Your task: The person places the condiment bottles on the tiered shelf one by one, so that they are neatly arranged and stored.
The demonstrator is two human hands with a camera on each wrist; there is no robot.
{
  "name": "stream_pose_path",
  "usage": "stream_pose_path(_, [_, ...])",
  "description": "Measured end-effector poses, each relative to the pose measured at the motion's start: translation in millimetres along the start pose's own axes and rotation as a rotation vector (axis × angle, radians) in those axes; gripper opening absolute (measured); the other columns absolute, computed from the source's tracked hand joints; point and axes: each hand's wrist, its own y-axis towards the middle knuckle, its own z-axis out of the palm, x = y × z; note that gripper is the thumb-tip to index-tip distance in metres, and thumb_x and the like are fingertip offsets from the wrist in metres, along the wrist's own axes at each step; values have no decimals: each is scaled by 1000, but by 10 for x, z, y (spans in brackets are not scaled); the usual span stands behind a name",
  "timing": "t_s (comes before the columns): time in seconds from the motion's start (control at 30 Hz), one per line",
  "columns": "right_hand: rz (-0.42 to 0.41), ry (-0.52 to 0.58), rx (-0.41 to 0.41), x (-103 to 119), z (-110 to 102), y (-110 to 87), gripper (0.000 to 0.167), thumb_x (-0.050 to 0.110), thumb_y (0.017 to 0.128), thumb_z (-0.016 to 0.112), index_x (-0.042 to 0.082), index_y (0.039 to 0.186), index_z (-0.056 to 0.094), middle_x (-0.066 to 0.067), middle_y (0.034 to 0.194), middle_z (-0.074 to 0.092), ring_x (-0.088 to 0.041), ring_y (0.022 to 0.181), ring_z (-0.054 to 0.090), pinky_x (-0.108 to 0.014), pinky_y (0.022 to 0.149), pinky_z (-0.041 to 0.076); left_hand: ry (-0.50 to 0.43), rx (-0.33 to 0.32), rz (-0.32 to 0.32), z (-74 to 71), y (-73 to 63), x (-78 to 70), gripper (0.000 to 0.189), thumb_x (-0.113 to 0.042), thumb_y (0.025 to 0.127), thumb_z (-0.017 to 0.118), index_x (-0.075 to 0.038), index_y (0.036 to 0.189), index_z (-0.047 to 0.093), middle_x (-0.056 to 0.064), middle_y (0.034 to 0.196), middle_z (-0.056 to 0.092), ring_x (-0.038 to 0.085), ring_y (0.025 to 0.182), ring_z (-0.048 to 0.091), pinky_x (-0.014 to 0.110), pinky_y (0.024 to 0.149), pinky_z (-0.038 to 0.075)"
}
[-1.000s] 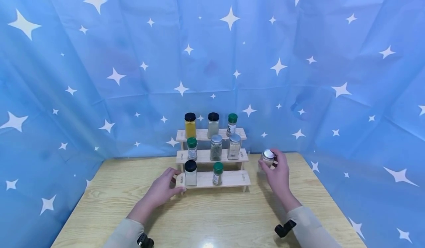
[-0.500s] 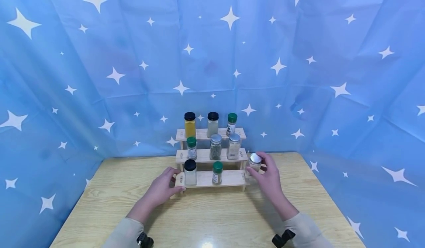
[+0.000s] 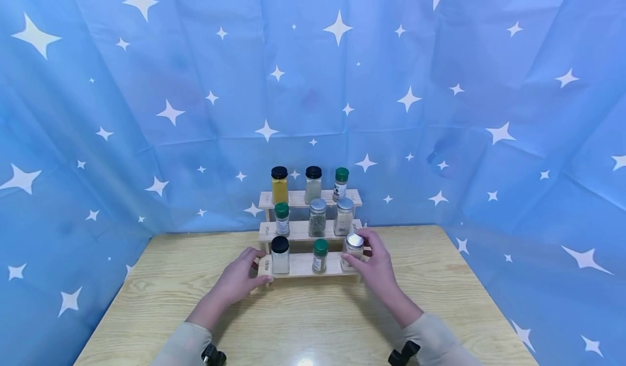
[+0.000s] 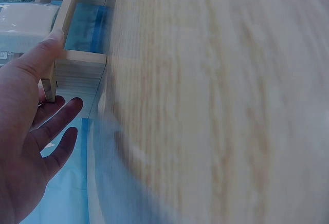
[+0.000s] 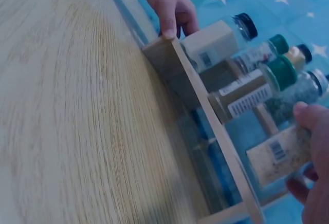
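Observation:
My right hand (image 3: pixel 379 265) holds a silver-lidded spice jar (image 3: pixel 351 253) upright at the right end of the bottom step of a three-step wooden spice rack (image 3: pixel 300 264). Pale grainy contents and a barcode label show on this jar (image 5: pixel 280 154) in the right wrist view. At the rack's left end, my left hand (image 3: pixel 235 274) grips the bottom board, thumb on its front edge and fingers behind and under it (image 4: pixel 43 116). Beside that hand stands a black-capped jar of white powder (image 3: pixel 281 260). A green-capped spice bottle (image 3: pixel 320 257) stands mid-step.
The middle step carries a green-capped bottle (image 3: pixel 282 220) and two silver-lidded jars, one a jar of green herbs (image 3: pixel 317 222). On top stand a yellow spice jar (image 3: pixel 280 187), a black-capped pale jar (image 3: pixel 313 186) and a green-capped bottle (image 3: pixel 340 185). A starry blue curtain (image 3: pixel 313 99) hangs behind the wooden table (image 3: pixel 303 322).
My right hand has carried the silver-lidded jar leftward from beside the rack to the right end of the bottom step. The left hand keeps its grip on the rack.

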Motion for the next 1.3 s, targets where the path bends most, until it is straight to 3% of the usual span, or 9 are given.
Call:
stream_pose_path(0.37, [11,45,37,-39,125,-11,69,6,87,95,8,146,60,-11,138,65,-29,116,67,-32,92,64,-2,3,5,2,10,2,68,-42,94,91,-13,149,63,-1,134,63,15,110,68,39,90,61])
stream_pose_path(0.53, [-31,-16,18,-86,151,-24,69,10,87,97,11,145,60,-16,137,65,-28,112,69,-35,90,64,-9,17,8,19,3,-7,70,-43,94,91,-12,150,62,-1,134,63,15,110,68,39,89,61])
stream_pose_path(0.67, [-72,-68,8,-120,167,-29,71,11,86,97,10,145,58,-12,134,65,-25,111,69,-38,91,64,-17,18,9,21,1,-15,69,-42,94,91,-13,150,62,-2,134,63,15,109,68,39,88,62])
stream_pose_path(0.9, [-101,-59,-8,-174,193,-71,72,11,86,97,9,146,59,-6,132,65,-24,114,68,-41,95,64,-21,14,-1,57,-8,9,69,-42,93,92,-14,150,62,-3,133,63,13,108,66,38,89,61])
stream_pose_path(1.07, [-98,-65,-14,-189,200,-95,71,11,86,97,9,146,59,-6,132,64,-23,116,67,-36,97,63,-16,10,8,78,-20,24,71,-42,92,93,-13,149,62,-3,133,64,13,108,67,38,88,61])
stream_pose_path(1.3, [-41,-68,18,-157,160,-64,84,13,86,97,10,155,51,-10,139,63,-27,119,67,-45,100,62,-11,1,15,75,6,-1,69,-40,93,93,-14,150,62,-3,132,63,13,108,67,37,87,61])
